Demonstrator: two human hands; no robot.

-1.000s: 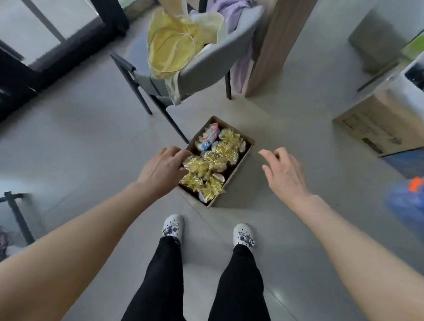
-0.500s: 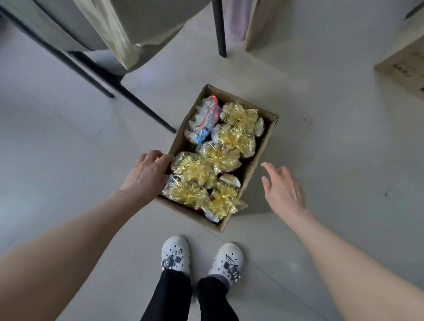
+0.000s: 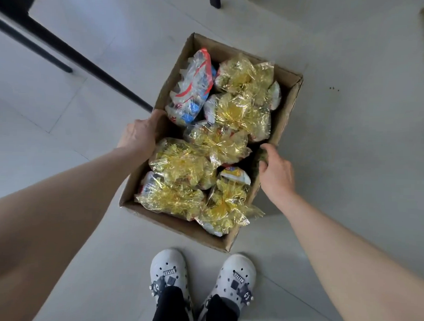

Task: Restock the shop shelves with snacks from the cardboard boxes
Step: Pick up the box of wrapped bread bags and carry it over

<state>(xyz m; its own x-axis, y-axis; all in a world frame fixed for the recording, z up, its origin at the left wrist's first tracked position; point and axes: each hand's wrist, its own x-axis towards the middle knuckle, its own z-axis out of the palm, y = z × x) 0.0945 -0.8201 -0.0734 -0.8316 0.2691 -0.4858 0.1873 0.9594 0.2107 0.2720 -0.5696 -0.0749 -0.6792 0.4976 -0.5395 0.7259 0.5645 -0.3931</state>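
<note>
- the cardboard box (image 3: pixel 177 222) is sitting open-topped on the pale tiled floor (image 3: pixel 350 165), just ahead of the person's white shoes (image 3: pixel 168 271); it is looking packed nearly to the rim, so it is probably carrying bulk rather than real weight, and its thin walls are likely to be bowing if squeezed only at the top edge, so hands low on the two long sides or under the base are seeming the safer hold
- the gold cellophane snack bags (image 3: pixel 182 164) are filling most of the box, lying pressed against one another, with one spilling over the near right corner; they are looking light, crinkly and slippery, and whatever is inside is probably crushing under a hard pinch, so taking each by its gathered top is looking wisest
- the red and blue snack bag (image 3: pixel 192 87) is lying in the far left corner of the box, touching the gold ones
- the left hand (image 3: pixel 138 133) is gripping the left wall, fingers curling over its rim
- the right hand (image 3: pixel 276 173) is gripping the right wall, fingers hooking over the rim into the box
</note>
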